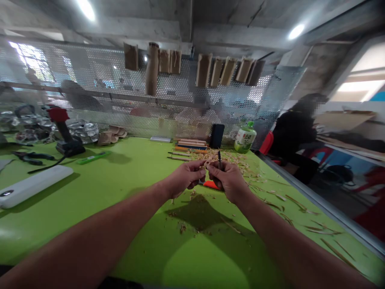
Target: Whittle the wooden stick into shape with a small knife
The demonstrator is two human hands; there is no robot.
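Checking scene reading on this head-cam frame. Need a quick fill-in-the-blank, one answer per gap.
The hand gripping the slim dark tool is the person's ____ one.
Pale wood shavings lie scattered across the ____ tabletop.
Brown paper bags hang along the top of a ____ silver metal panel.
The chair beside the seated person in black clothes is ____.

Missing words: right; green; perforated; red.
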